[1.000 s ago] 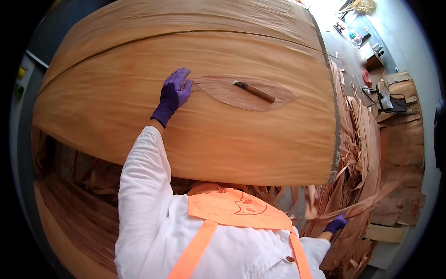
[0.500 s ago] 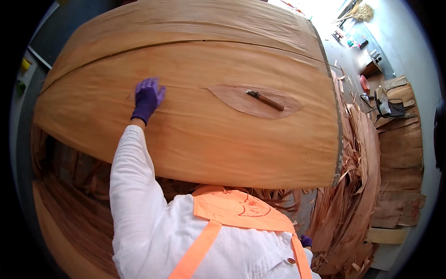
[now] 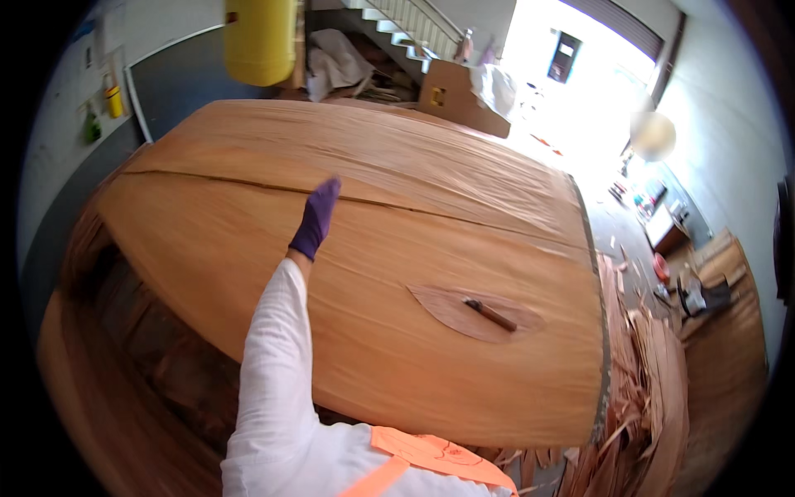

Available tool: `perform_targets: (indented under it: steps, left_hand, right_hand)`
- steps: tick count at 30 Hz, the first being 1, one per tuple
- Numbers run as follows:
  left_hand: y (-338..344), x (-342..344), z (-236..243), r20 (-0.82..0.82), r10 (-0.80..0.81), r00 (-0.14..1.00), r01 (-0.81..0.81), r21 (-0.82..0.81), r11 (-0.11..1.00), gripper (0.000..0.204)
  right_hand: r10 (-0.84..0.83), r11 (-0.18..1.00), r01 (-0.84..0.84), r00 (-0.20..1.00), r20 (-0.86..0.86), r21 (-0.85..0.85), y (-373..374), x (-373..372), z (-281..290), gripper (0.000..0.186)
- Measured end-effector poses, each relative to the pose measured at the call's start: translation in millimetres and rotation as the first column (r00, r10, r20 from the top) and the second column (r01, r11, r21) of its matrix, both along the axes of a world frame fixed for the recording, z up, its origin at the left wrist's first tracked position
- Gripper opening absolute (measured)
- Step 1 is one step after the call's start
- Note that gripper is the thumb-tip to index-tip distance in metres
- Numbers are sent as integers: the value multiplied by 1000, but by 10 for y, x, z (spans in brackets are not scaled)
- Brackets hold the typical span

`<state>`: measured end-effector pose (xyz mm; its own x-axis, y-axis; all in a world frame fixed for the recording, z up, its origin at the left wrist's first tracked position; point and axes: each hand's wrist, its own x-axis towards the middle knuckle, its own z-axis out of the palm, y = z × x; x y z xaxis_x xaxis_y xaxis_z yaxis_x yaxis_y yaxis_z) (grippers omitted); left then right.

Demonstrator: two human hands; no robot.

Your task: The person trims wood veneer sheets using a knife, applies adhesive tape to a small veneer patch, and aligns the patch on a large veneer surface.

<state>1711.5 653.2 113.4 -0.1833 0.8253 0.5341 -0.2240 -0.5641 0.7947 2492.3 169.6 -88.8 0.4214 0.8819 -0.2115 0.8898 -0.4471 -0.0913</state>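
My left hand (image 3: 317,218), in a purple glove, reaches far over a stack of wide, thin wood veneer sheets (image 3: 381,364). Its fingers look stretched out and held together, seen edge-on, with the tips at the dark edge line (image 3: 240,181) that runs across the top of the stack. I see nothing held in it, though the palm side is hidden. Closer to me on the right lies a leaf-shaped veneer piece (image 3: 431,305). On it rests a short hand tool (image 3: 494,316) with a brown handle and a dark head. My right hand is out of view.
Torn veneer strips (image 3: 654,364) heap along the stack's right end. More sheets (image 3: 729,331) lean by the right wall. A yellow cylinder (image 3: 259,41) hangs over the far left. Beyond the stack are a cardboard piece (image 3: 460,103), stairs (image 3: 397,33) and a bright doorway.
The view has tilted up toward the room. My left hand has moved away from me, from the near sheet to the dark edge line. My right hand has left the view.
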Motion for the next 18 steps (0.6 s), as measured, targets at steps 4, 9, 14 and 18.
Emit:
perform_targets:
  steps: [4,9,14,18]
  left_hand:
    - [-90,1309,1330,748,-121,652,252,-64,966,55]
    - [-476,566,2013,540,-320,779,252,198,947,45]
    - [-795,279,2709,368,-173,914,123,156,980,49]
    - [-922,221,3041,350,-125,929,130,9,991,48]
  right_hand:
    - [-113,991,105,989,92,84,-62,-15,579,31]
    - [-22,981,1,994,105,196,421,-93,860,28]
    - [-9,963,-30,989,146,267,567,-106,1105,26]
    - [-15,947,-43,984,177,319,613,-102,1277,24]
